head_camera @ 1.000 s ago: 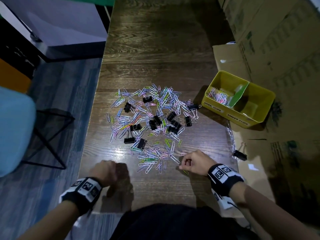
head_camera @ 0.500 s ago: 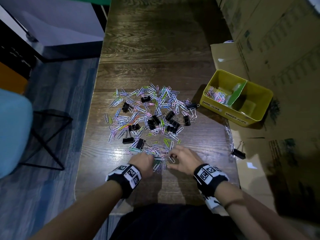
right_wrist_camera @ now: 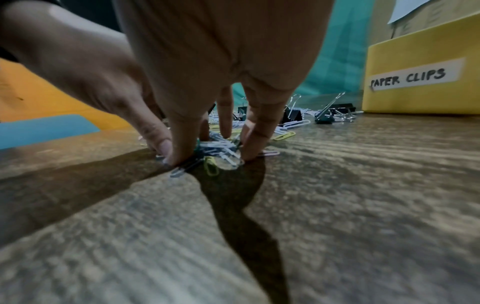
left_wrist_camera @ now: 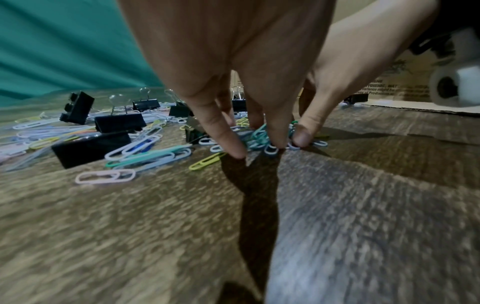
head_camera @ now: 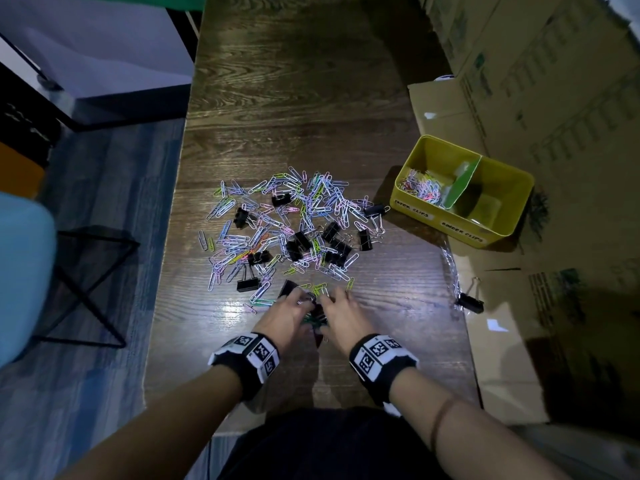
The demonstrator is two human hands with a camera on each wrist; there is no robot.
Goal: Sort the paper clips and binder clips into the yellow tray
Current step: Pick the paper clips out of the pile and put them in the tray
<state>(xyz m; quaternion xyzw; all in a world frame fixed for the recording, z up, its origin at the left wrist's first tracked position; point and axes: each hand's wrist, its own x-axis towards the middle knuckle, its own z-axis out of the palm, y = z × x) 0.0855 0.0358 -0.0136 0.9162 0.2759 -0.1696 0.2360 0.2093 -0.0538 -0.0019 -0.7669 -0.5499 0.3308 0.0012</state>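
A pile of coloured paper clips [head_camera: 277,233] mixed with black binder clips [head_camera: 298,244] lies mid-table. Both hands work its near edge. My left hand [head_camera: 298,301] [left_wrist_camera: 249,144] and right hand [head_camera: 332,299] [right_wrist_camera: 207,152] stand side by side, straight fingers pointing down with their tips on the wood. They press a small bunch of paper clips [left_wrist_camera: 259,137] [right_wrist_camera: 221,150] between them. The yellow tray [head_camera: 450,223] [right_wrist_camera: 415,61] sits at the right, split by a green divider [head_camera: 462,185]. Its left compartment, labelled PAPER CLIPS, holds paper clips [head_camera: 420,190].
Flattened cardboard [head_camera: 502,358] and stacked boxes [head_camera: 536,81] border the table's right side. A lone binder clip [head_camera: 469,303] with a chain of clips [head_camera: 450,268] lies there. A blue chair [head_camera: 20,271] stands left of the table edge.
Both hands have moved from apart at the near table edge forward and together, onto the near edge of the pile, closing around a bunch of paper clips.
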